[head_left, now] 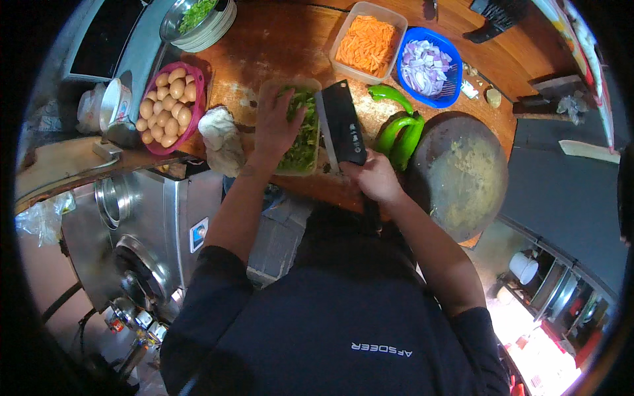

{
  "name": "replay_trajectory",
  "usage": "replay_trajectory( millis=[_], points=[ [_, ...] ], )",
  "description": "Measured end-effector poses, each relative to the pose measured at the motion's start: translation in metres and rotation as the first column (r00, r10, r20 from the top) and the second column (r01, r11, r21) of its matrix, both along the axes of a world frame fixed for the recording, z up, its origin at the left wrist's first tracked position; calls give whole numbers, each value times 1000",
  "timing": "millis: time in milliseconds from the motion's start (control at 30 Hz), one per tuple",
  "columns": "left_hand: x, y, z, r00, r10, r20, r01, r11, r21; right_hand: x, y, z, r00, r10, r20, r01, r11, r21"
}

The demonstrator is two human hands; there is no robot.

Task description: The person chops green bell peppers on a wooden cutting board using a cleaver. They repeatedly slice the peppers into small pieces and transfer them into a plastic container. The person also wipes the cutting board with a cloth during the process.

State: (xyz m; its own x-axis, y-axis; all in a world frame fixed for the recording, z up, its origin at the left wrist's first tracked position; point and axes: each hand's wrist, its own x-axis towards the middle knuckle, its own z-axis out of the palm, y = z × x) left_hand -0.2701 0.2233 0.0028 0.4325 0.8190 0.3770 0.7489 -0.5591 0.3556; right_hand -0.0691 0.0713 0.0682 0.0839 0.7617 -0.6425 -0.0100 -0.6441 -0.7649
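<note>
My left hand [277,125] lies with its fingers spread over the left side of a clear plastic container [297,173]. Chopped green vegetable pieces [302,142] fill that container; the fingertips seem to touch them, though I cannot tell how deep they reach. My right hand [378,177] is wrapped round the handle end of a cleaver [345,125]. Its broad dark blade stands at the container's right side, edge toward the container. Just right of the blade lie whole green peppers [391,97], two of them close together [408,142] beside a round wooden chopping block [469,178].
A crumpled whitish cloth [221,135] and a pink basket [198,119] of eggs [168,109] lie to the left. Behind are cut carrots [366,46] in a clear tub, chopped onions [426,66] in a blue basket [454,86], and stacked plates [214,41] under a metal bowl [170,26].
</note>
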Motion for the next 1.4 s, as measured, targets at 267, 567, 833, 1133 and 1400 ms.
replay_trajectory(
  millis=[267, 567, 833, 1133, 1400],
  points=[
    [-18, -36, 7, 976, -28, -217, 13, 998, -66, 28, -29, 44, 995, -66, 69, 70, 996, -58],
    [-30, -79, 20, 1000, 5, -6, -6, 997, -72, 94, -105, 46, 957, -235, 170, 248, 967, -64],
    [7, -116, 15, -18, 954, 298, 99, 299, -949, 126, -200, 45, 854, -466, 231, 494, 866, -82],
    [40, 60, -11, 304, 847, 436, 142, 412, -900, 117, -251, 36, 760, -608, 231, 634, 771, -56],
    [-84, 75, -85, 887, 227, -402, -340, 911, -234, 108, -235, 55, 738, -598, 311, 644, 763, -62]
  ],
)
